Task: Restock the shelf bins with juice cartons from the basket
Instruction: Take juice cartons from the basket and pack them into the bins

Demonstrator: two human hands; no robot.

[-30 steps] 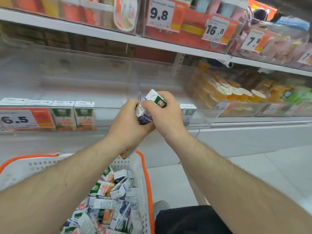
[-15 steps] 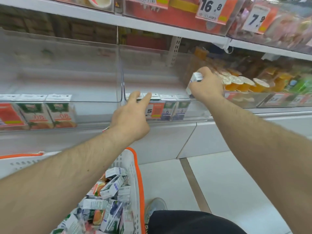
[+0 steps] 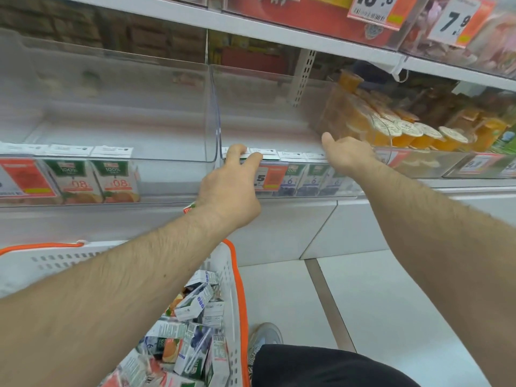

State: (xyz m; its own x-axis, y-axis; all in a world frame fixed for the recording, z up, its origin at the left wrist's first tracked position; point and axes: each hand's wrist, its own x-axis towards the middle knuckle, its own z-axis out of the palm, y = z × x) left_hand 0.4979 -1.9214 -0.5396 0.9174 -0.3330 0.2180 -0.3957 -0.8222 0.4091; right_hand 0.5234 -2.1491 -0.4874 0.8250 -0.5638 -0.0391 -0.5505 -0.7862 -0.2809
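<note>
A white basket with an orange rim (image 3: 239,286) at lower left holds several loose juice cartons (image 3: 192,342). In the middle clear shelf bin (image 3: 268,107) a front row of purple-labelled cartons (image 3: 311,178) stands upright. My left hand (image 3: 231,188) rests two straight fingers on the carton tops at that row's left end. A red-and-white carton corner (image 3: 190,209) pokes out from under its palm. My right hand (image 3: 349,157) hovers over the row's right end with its thumb spread and nothing visible in it. The left bin (image 3: 111,113) has orange-labelled cartons (image 3: 95,180) along its front.
A clear divider (image 3: 215,115) separates the two bins. The bin to the right is packed with orange jelly cups (image 3: 405,132). A shelf with price tags (image 3: 458,23) hangs close above. My shoe (image 3: 265,336) stands on the tiled floor beside the basket.
My right hand carried a carton from in front of me to the right end of the middle bin's row and no longer shows it. My left hand reached to the row's left end.
</note>
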